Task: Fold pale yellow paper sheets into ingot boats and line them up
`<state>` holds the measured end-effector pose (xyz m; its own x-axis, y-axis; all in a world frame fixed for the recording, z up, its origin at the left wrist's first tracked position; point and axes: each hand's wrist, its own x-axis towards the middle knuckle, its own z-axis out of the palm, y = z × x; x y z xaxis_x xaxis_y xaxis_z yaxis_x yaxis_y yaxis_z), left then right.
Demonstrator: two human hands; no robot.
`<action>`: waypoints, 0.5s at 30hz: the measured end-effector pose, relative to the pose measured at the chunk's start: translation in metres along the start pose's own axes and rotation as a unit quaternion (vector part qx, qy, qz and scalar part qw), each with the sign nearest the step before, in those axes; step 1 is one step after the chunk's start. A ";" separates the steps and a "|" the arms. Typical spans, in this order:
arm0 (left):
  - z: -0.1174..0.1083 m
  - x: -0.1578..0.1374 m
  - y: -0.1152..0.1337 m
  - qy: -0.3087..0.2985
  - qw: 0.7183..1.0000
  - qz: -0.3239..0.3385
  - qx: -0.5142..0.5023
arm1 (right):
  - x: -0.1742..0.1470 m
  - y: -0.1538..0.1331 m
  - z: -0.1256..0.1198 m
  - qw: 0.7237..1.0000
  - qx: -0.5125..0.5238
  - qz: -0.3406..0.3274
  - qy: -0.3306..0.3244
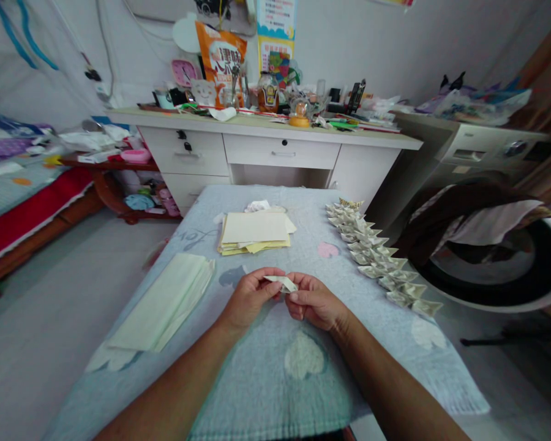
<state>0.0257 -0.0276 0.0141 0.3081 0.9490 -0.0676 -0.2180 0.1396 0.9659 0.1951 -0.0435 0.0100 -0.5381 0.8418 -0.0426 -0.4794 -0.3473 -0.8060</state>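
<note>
Between my two hands, above the middle of the cloth-covered table (261, 373), is a small piece of folded paper (282, 282), pale and pointed. My left hand (256, 294) pinches its left end with thumb and fingers. On the right end, my right hand (313, 300) has a similar pinch. Beyond them lies a stack of cream and yellow paper sheets (254, 228). A pile of long pale paper strips (165, 300) rests to the left. Along the right side stand several folded paper boats (371, 251) in nested rows.
A crumpled white paper (257, 206) sits behind the stack. Past the table is a white desk (280, 150) crowded with jars, a pink clock (184, 72) and an orange snack bag (221, 58). At right, a washing machine (463, 144) has its round door (528, 294) open near the table.
</note>
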 end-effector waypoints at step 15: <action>-0.004 0.003 0.004 0.029 0.999 0.021 0.025 | 0.003 -0.001 0.001 0.993 -0.086 -0.038 0.073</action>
<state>0.0221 -0.0230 0.0164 0.2445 0.9689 -0.0388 -0.1825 0.0853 0.9795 0.1936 -0.0411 0.0110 -0.3931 0.9180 -0.0516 -0.3823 -0.2143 -0.8988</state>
